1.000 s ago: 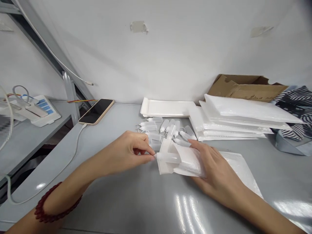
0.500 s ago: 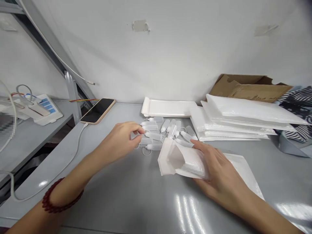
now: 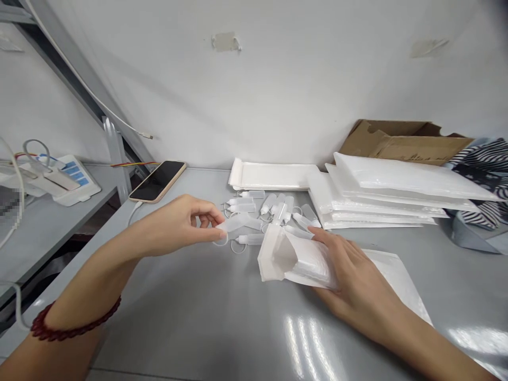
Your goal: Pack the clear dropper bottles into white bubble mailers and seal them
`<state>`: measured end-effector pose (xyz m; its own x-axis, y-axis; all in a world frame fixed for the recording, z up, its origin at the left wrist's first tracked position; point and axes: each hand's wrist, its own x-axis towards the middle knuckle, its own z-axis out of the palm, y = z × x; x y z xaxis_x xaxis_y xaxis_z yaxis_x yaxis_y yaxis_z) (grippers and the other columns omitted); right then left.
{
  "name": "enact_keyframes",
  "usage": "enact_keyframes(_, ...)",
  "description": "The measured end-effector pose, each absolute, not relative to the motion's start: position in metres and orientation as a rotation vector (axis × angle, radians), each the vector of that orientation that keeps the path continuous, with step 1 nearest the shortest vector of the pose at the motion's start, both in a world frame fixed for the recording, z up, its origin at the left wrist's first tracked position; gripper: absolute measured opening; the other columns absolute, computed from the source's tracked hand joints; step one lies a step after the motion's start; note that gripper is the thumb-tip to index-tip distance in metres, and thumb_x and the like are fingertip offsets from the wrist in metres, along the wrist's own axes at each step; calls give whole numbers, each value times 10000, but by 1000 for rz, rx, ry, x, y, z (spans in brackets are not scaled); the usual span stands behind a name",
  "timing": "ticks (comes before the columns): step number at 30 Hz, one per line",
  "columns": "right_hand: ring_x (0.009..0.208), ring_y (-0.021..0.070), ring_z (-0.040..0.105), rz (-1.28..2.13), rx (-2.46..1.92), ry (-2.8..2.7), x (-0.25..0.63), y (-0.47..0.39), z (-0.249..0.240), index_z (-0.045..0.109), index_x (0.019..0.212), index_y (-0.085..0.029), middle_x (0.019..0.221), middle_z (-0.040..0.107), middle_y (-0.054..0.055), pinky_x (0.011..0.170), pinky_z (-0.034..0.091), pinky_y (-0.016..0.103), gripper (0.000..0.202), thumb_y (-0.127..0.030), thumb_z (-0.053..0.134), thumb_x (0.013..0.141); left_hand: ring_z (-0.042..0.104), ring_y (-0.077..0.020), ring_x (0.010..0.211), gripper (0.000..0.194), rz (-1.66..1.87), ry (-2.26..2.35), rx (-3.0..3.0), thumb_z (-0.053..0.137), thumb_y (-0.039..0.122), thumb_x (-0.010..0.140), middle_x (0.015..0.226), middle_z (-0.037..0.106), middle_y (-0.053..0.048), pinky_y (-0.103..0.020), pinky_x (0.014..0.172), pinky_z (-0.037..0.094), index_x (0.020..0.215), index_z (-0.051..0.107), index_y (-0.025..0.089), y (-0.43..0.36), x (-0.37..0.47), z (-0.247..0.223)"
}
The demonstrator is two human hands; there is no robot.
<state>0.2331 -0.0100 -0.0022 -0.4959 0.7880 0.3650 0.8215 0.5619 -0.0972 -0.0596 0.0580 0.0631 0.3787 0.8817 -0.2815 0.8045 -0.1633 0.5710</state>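
My left hand (image 3: 184,225) pinches a small translucent squeeze bottle (image 3: 236,221) between thumb and fingers, its loop strap hanging below the fingertips. Several similar bottles (image 3: 252,239) lie loosely grouped just beyond it on the grey table. My right hand (image 3: 353,275) is wrapped around a white bubble mailer (image 3: 311,263). The mailer's mouth gapes toward the left, with its flap folded outward close to the bottles. Another white mailer (image 3: 400,280) lies flat, partly hidden behind my right wrist.
White padded mailers (image 3: 381,206) are stacked at right, before a cardboard box (image 3: 413,148) and striped cloth (image 3: 486,174). A further mailer (image 3: 278,175) rests against the wall. A phone (image 3: 159,181) with a white cable lies at left, beside a metal frame post (image 3: 117,153).
My left thumb and fingers have closed on a bottle and lifted it slightly from the group. My right hand and the mailer have stayed nearly still.
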Motion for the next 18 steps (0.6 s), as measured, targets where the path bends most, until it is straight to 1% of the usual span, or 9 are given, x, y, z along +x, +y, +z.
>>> enact_keyframes(2, 928, 294, 615, -111, -1313, -2425, 232, -10, -2, 342, 1283, -84, 1085, 619, 205, 727, 546, 444, 529, -242, 484, 799, 444, -104, 568, 236, 158, 1304, 1940, 633, 449, 769, 656, 556, 33, -195, 501, 317, 825, 692, 228, 53, -55, 67)
enact_keyframes(4, 926, 293, 612, -90, -1310, -2423, 230, -11, -1, 344, 1284, -92, 1083, 619, 199, 718, 546, 440, 534, -230, 491, 789, 403, -88, 538, 176, 153, 1218, 1919, 635, 382, 780, 597, 499, 51, -188, 493, 300, 837, 704, 230, 47, -47, 65)
enact_keyframes(7, 916, 284, 606, -65, -1265, -2426, 224, -15, 0, 344, 1285, -92, 1084, 616, 193, 704, 544, 426, 543, -204, 487, 773, 366, -75, 515, 98, 207, 1164, 1978, 645, 275, 763, 548, 441, 63, -186, 476, 272, 787, 716, 213, 34, -29, 54)
enact_keyframes(9, 906, 275, 601, -42, -1217, -2438, 220, -19, -1, 342, 1289, -87, 1075, 616, 184, 712, 540, 422, 555, -181, 482, 760, 400, -79, 534, 91, 300, 1126, 2067, 626, 219, 771, 563, 477, 55, -187, 499, 300, 765, 712, 186, 24, -16, 46)
enact_keyframes(11, 898, 265, 595, -17, -1182, -2450, 216, -22, -1, 340, 1296, -87, 1057, 617, 168, 732, 533, 423, 567, -162, 477, 751, 469, -91, 579, 152, 393, 1049, 2142, 561, 158, 811, 617, 553, 32, -193, 553, 355, 758, 703, 165, 14, -6, 40)
enact_keyframes(13, 884, 258, 594, -7, -1171, -2442, 216, -23, -2, 341, 1296, -89, 1036, 619, 157, 726, 530, 415, 563, -164, 473, 754, 549, -109, 658, 218, 441, 925, 2147, 503, 118, 842, 718, 637, 7, -201, 625, 412, 783, 706, 172, 7, -2, 38)
enact_keyframes(16, 903, 263, 592, -55, -1200, -2385, 220, -22, 1, 350, 1283, -88, 1045, 613, 168, 704, 526, 393, 527, -192, 469, 781, 628, -134, 788, 208, 541, 919, 2005, 532, 165, 853, 876, 705, 4, -212, 716, 472, 910, 722, 227, 8, -5, 41)
enact_keyframes(18, 935, 272, 588, -97, -1217, -2356, 224, -20, 3, 355, 1280, -85, 1070, 605, 184, 709, 524, 392, 507, -217, 469, 804, 645, -139, 775, 178, 663, 1093, 1869, 568, 232, 844, 878, 716, 6, -208, 688, 493, 929, 724, 239, 13, -10, 44)
